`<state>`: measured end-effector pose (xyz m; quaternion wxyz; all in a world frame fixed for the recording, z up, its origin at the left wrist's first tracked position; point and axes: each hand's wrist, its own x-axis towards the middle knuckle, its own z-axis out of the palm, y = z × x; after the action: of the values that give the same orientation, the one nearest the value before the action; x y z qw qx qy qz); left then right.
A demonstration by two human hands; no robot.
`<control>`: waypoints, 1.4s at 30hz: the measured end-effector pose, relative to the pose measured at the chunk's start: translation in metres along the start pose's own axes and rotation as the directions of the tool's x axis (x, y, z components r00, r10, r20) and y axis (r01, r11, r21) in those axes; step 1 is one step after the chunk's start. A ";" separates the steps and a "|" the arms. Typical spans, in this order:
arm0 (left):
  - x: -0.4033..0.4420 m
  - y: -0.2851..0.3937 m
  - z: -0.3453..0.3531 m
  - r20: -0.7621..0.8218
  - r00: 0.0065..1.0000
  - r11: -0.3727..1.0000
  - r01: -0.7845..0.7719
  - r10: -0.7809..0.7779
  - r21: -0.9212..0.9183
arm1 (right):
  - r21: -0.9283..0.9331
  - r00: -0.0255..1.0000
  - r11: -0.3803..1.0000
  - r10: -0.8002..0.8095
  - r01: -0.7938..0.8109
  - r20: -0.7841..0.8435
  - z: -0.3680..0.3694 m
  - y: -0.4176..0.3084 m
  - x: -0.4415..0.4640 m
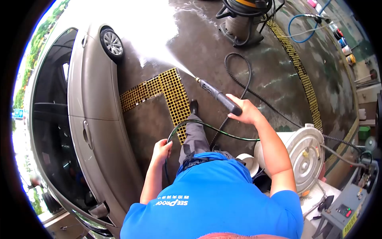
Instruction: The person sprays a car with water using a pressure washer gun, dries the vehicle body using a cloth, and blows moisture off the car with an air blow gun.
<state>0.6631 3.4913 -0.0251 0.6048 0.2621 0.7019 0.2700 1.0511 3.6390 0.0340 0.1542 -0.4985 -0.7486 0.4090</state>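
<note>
Spray gun: the black spray gun point(217, 93) is held in midair ahead of the person, slanting forward and to the left, its brass-coloured nozzle point(197, 79) at the far end.
Right hand: the right hand point(247, 111) grips the rear end of the spray gun, fingers curled around it; their exact placing is partly hidden.
Water: a white jet point(175, 60) leaves the nozzle and fans out forward and left, towards the bright, wet floor point(149, 109).
Left hand: the left hand point(160, 151) has its fingers folded in around a thin dark hose point(209, 126), low at the person's left side.
Thin hose: from the left hand it arches up and crosses over the trouser leg point(195, 135) towards the right forearm.
Thick hose: a black ribbed hose point(250, 71) makes a loop on the floor to the right of the spray gun.
Car: a grey-brown car point(99, 99) stands along the left, its wheel point(112, 42) near the spray.
Grates: yellow grates point(175, 89) form a corner between the car and the shoe point(193, 106); a yellow strip point(300, 69) runs along the right.
Vacuum: a vacuum cleaner point(238, 26) stands farther ahead.
Drum: a pale round drum point(304, 155) sits beside the right arm, near a grey machine point(350, 211).
</note>
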 end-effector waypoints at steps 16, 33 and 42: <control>0.362 0.362 -0.012 0.143 0.975 0.946 -0.202 0.169 0.255 | -0.293 0.993 0.956 0.022 0.012 0.112 -0.176 -0.039 0.391; 0.425 0.459 0.051 0.432 0.841 0.716 -0.519 0.327 0.468 | -0.236 0.956 0.927 0.269 -0.291 -0.120 -0.208 0.067 0.412; 0.508 0.453 0.067 0.375 0.837 0.331 -0.513 0.399 0.792 | 0.212 0.765 0.963 0.260 -0.164 -0.588 -0.222 0.141 0.249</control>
<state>0.6811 4.1726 -0.0773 0.3233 0.7311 0.6004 0.0191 1.1666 3.9820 0.0193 0.3769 -0.6725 -0.5645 0.2950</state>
